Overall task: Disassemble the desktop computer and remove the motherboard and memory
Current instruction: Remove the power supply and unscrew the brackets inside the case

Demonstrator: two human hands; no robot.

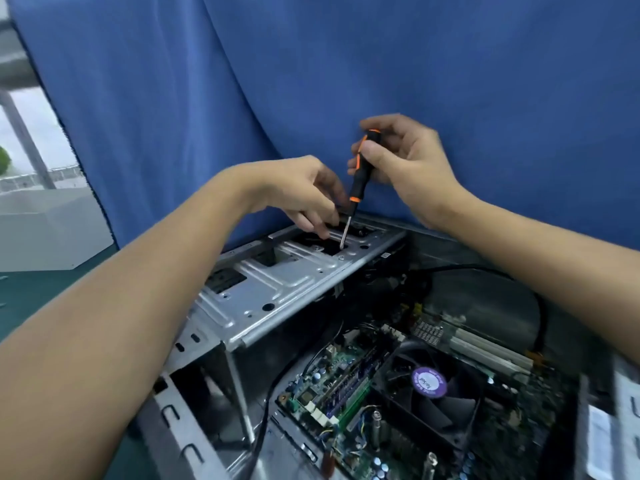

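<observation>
While the motherboard (332, 393) lies inside the case (277, 289), right hand (412, 164) grips screwdriver (360, 171); left hand's (301, 192) hold unclear.

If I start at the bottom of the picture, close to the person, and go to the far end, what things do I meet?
black fan with the purple sticker → silver metal bracket → orange-and-black screwdriver, held by the right hand → blue cloth

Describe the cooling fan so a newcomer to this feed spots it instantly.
Look into the open metal computer case to the green motherboard at lower middle. The fan sits on it, right of the memory sticks: a black square frame with dark blades, and the only part bearing a round purple hub sticker.
</observation>
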